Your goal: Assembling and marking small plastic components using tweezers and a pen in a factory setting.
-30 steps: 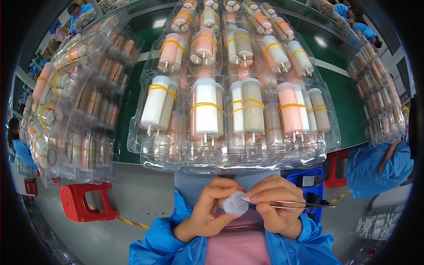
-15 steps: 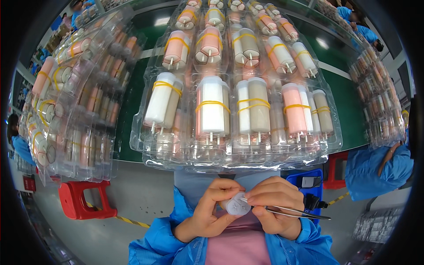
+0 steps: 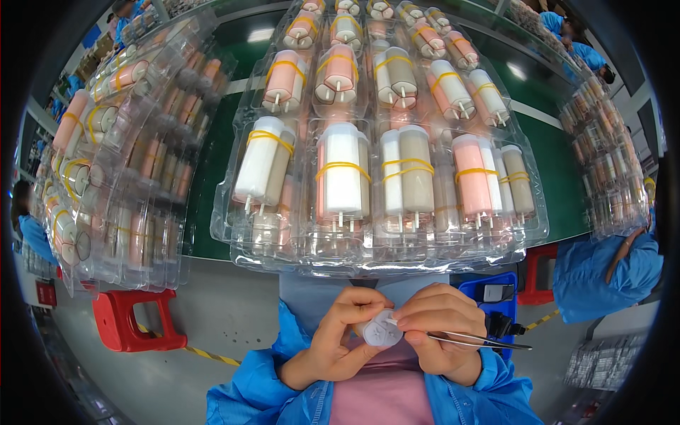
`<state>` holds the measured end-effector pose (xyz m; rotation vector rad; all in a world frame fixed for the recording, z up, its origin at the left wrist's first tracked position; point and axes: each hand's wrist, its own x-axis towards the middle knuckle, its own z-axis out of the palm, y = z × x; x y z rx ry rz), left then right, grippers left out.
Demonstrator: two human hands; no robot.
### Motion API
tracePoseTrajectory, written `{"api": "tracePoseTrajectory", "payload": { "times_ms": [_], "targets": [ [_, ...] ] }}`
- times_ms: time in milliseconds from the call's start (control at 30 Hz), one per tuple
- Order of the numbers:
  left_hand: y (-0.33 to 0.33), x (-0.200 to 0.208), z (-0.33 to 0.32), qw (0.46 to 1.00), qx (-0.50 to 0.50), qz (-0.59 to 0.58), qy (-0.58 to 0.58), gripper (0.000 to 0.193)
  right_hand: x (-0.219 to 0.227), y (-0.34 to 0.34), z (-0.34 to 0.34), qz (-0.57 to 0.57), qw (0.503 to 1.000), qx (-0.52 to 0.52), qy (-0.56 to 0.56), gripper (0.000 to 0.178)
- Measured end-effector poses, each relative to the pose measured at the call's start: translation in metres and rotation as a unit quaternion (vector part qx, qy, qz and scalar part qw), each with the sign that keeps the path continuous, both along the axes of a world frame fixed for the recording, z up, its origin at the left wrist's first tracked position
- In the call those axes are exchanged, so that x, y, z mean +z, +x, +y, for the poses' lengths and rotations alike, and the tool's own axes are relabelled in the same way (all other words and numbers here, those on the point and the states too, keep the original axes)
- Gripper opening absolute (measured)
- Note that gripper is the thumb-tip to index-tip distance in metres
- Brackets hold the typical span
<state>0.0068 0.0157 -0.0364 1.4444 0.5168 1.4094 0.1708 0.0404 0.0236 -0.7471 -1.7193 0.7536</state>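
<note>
My left hand [image 3: 338,336] is closed around a short whitish cylinder [image 3: 381,334], its round end tilted up toward me. Small raised parts show on that end face. Between the fingers of my right hand [image 3: 446,329] lies a pair of metal tweezers [image 3: 489,343], pointing out to the right. The right fingertips also pinch a small white stem [image 3: 394,322] at the cylinder's end. Whether the stem is fixed to the cylinder I cannot tell. Both hands are close together in front of my chest, below the table's near edge.
Stacked clear plastic trays [image 3: 375,258] hold bundles of white, pink and grey cylinders [image 3: 341,170] in yellow rubber bands. More tray stacks stand left and right on the green table [image 3: 212,234]. A blue bin [image 3: 506,309] sits beside my right hand; red stools [image 3: 138,320] flank me.
The cylinder's end face has turned slightly in my left hand, and my right fingers and the tweezers have shifted very little. Both grips are kept.
</note>
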Motion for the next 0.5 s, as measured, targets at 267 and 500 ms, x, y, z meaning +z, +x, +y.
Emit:
{"api": "tracePoseTrajectory", "payload": {
  "times_ms": [267, 500],
  "targets": [
    [-0.0012, 0.0006, -0.0006, 1.000, -0.008, -0.005, -0.008, 0.047, 0.0001, 0.0013, 0.0006, -0.001, 1.000, 0.005, 0.014, 0.014],
    [-0.0001, 0.0011, -0.0010, 1.000, -0.010, -0.005, -0.012, 0.047, -0.0031, 0.0004, 0.0003, 0.007, 1.000, -0.002, 0.017, 0.014]
  ]
}}
